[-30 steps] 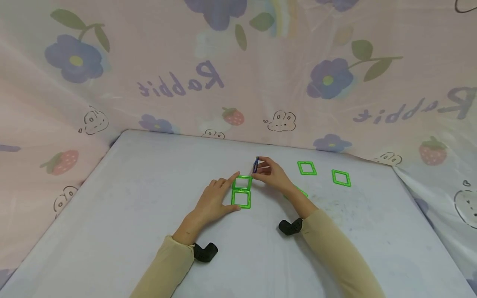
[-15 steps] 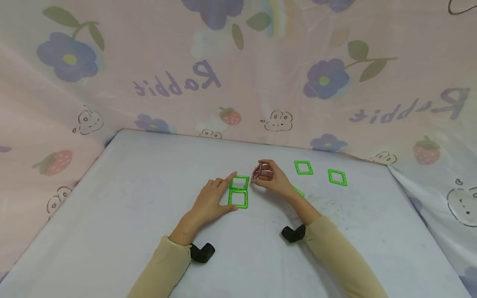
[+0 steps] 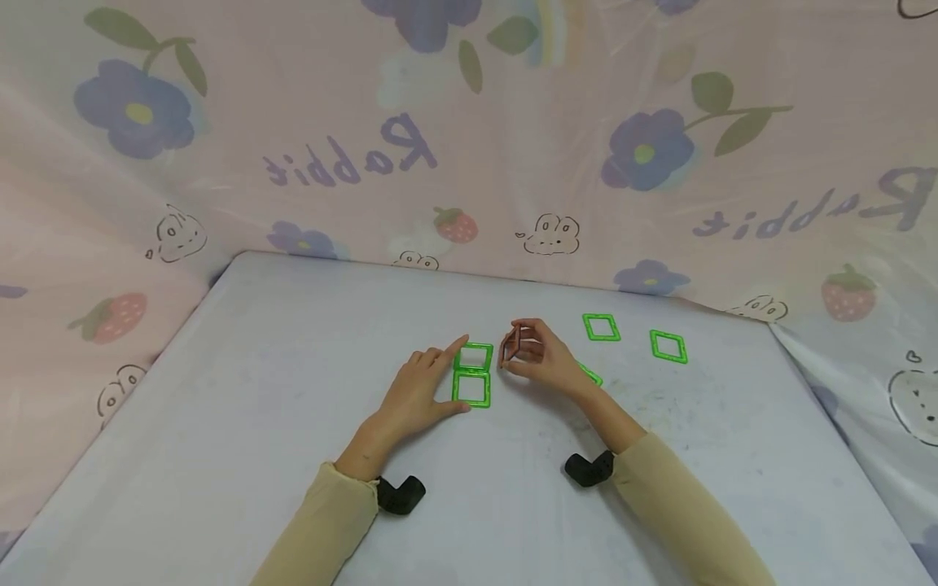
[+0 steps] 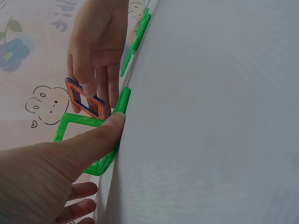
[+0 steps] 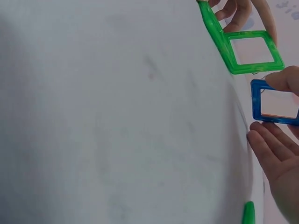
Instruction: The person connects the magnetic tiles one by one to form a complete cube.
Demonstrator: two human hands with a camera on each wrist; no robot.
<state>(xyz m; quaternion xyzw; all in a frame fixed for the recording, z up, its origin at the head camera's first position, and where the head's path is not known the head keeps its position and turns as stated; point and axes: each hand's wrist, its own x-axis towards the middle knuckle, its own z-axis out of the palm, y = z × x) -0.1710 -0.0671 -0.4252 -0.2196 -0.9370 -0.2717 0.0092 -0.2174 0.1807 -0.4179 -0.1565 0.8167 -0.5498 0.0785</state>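
My left hand [image 3: 414, 395] holds two joined green square magnetic tiles between thumb and forefinger. The nearer green tile [image 3: 472, 404] lies on the table; the farther green tile [image 5: 254, 69] stands raised in the right wrist view. In the left wrist view the thumb presses on the joined green tiles [image 4: 84, 116]. Just right of them, my right hand [image 3: 548, 358] pinches a small square magnetic tile by its edges, above the table. It shows an orange face [image 4: 71, 92] to the left and a blue face [image 5: 256, 103] to the right; whether these are two stacked tiles, I cannot tell.
Two green square tiles [image 3: 602, 338] [image 3: 685, 350] lie farther right on the white table [image 3: 293, 366]. Another green tile [image 3: 590, 374] is partly hidden by the right forearm. A printed cloth [image 3: 498, 171] hangs behind the table. Black wrist cameras [image 3: 401, 495] sit at both wrists.
My right hand has drawn slightly back toward me and turned its tile, so that the face seen from the head goes from dark blue to orange-brown. The left hand stays on the green tiles.
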